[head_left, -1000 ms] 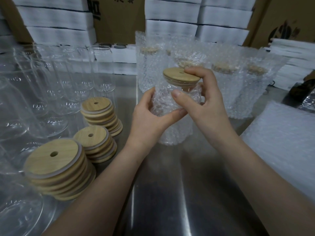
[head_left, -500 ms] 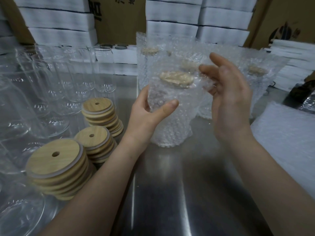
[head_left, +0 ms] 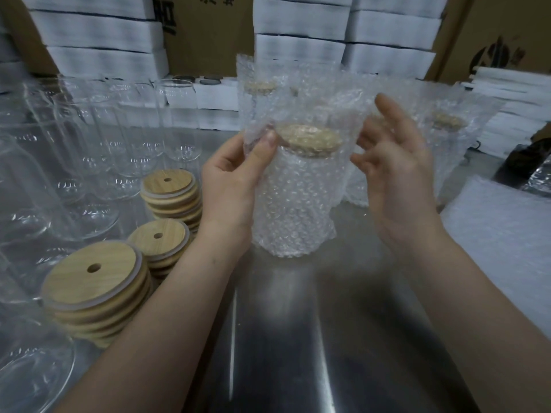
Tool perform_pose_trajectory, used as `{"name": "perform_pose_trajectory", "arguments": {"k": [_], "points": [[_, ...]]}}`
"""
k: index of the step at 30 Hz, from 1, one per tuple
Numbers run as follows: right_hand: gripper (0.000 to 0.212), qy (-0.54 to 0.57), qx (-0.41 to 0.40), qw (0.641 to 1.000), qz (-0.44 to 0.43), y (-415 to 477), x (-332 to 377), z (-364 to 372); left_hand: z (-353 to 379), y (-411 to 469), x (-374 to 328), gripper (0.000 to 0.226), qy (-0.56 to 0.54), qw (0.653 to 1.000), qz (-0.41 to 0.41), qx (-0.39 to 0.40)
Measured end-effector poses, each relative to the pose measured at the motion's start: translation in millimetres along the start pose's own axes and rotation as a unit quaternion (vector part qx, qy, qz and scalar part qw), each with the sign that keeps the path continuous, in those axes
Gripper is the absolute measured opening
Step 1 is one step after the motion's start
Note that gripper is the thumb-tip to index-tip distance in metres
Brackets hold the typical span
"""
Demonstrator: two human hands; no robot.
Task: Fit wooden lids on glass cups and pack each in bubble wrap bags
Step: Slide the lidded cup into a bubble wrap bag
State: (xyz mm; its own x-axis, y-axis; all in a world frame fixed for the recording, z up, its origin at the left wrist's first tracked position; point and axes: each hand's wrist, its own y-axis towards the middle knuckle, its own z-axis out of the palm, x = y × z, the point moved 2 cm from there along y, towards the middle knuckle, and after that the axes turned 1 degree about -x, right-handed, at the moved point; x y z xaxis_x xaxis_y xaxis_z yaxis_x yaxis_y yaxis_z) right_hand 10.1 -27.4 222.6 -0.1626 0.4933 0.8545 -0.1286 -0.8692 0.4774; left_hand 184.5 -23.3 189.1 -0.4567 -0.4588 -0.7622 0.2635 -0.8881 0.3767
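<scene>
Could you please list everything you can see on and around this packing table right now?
Bagged cup: one, clear bubble wrap over glass, centre.
Wooden lid: one, light brown, on that cup inside the bag.
Lid stacks: three, light brown, front left.
Empty glass cups: many, clear, left.
Packed cups: several, clear wrap, behind the centre.
Flat bubble wrap bags: a pile, white, right.
White boxes: several stacks, white, back.
Cardboard cartons: a few, brown, back.
Table: one, grey metal, underneath.
Left hand: grips the bag near the lid.
Right hand: open, beside the bag.
</scene>
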Motion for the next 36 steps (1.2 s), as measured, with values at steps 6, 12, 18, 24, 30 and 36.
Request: {"name": "perform_pose_trajectory", "arguments": {"k": [6, 12, 18, 24, 30, 36], "points": [[0.048, -0.072, 0.087, 0.993, 0.038, 1, -9, 7, -3, 4, -3, 0.046, 0.018, 0.999, 0.016, 0.026], [0.038, -0.090, 0.105, 0.990, 0.039, -3, -11, 9, -18, -6, 13, 0.114, 0.151, 0.958, -0.147, 0.194], [0.041, -0.066, 0.070, 0.995, 0.041, -4, -11, 10, -19, -11, 8, 0.113, 0.321, 0.858, -0.259, 0.307], [0.033, -0.048, 0.055, 0.997, 0.033, -2, -14, 7, -21, -5, 12, 0.065, 0.500, 0.801, -0.223, 0.241], [0.022, -0.038, 0.053, 0.998, 0.022, -1, -16, 6, -28, -2, 20, 0.037, 0.523, 0.819, -0.198, 0.129], [0.019, -0.039, 0.035, 0.999, 0.011, -1, -14, 4, -12, -7, 3, 0.054, 0.408, 0.869, -0.211, 0.183]]}}
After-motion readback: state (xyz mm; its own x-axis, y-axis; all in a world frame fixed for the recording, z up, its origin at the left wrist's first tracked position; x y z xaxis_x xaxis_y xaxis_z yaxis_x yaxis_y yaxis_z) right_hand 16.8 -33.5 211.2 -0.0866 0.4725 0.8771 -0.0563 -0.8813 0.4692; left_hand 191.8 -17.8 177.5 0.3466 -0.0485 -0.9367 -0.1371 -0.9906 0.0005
